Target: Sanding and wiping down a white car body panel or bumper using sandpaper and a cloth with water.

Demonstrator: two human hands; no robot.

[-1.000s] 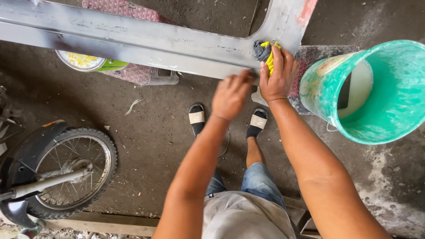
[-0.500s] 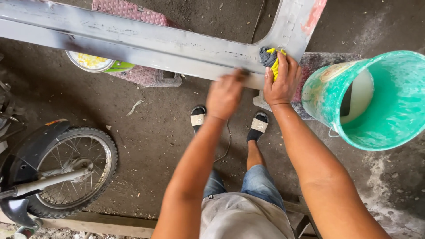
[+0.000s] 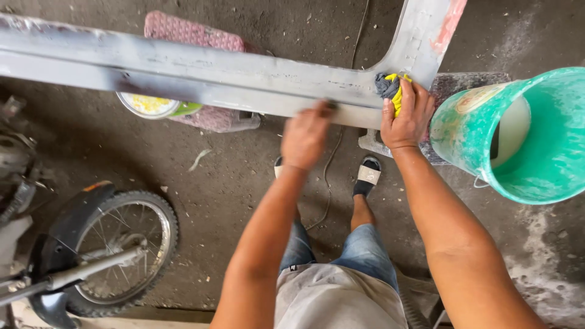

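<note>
So the left hand [image 3: 306,135] had slid a bit further left along the long grey metal panel [image 3: 201,76] compared with half a second back, when it sat closer in to the right hand. It was blurred, fingers curled down flat on the lower edge with something dark just peeking out at the fingertips. Looked like a sanding pad maybe, couldn't really tell. My read: a rubbing stroke along that edge, working away from the corner.

The right hand [image 3: 407,117] hadn't shifted on the panel at all. Fingers were closed round a bunched grey and yellow rag [image 3: 392,87], pressing it against the bend where the panel turns upward.

Just past the right hand's knuckles sat the teal bucket [image 3: 536,146], and it had drifted lower and further right in view than before, so the head tipped a little. A motorbike wheel [image 3: 122,250] was well off behind the left wrist.
</note>
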